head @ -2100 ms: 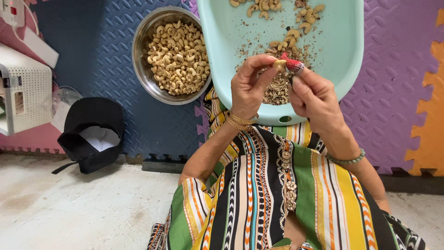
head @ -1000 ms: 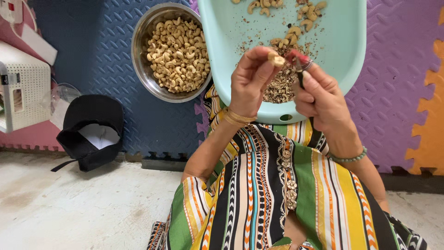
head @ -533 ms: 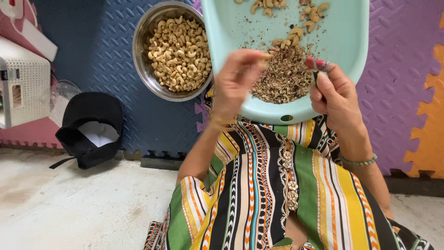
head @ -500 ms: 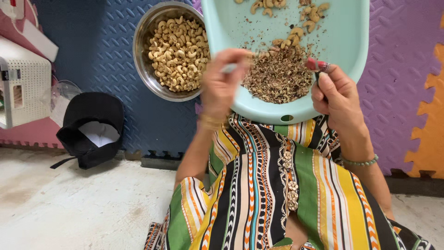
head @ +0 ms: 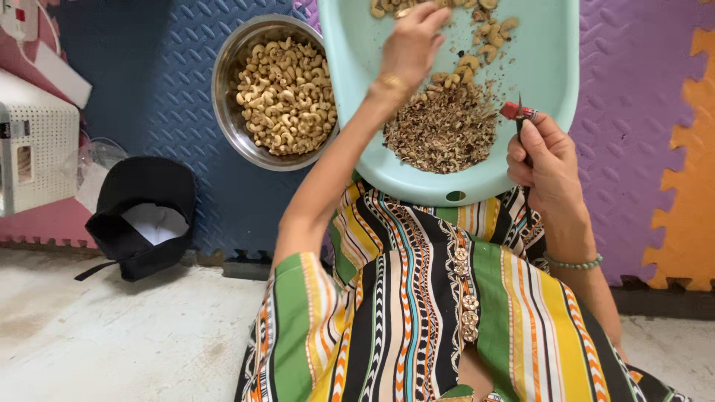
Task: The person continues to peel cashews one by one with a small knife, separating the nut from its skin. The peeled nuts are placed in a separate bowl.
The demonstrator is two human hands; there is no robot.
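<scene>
A turquoise plastic tray (head: 555, 82) rests on my lap over a striped dress. It holds a pile of brown husks (head: 443, 134) and loose cashews (head: 491, 37) at its far end. My left hand (head: 413, 41) reaches across the tray, with its fingertips on the far cashews. Whether it grips one is hidden. At the tray's right rim, my right hand (head: 547, 160) is closed around a small knife (head: 518, 113) with a red wrapped handle, blade up. A steel bowl (head: 223, 112) of pale peeled cashews (head: 287, 97) sits left of the tray.
A black cap (head: 141, 216) lies on the floor at the left, beside a white perforated box (head: 33, 156). Blue, purple and orange foam mats (head: 648, 112) cover the ground beyond the tray. Bare concrete floor (head: 112, 342) is at the lower left.
My hands parted from working a cashew together. The left hand swung toward the bowl, then reached up to the tray's far end. The right hand stayed at the rim with the knife.
</scene>
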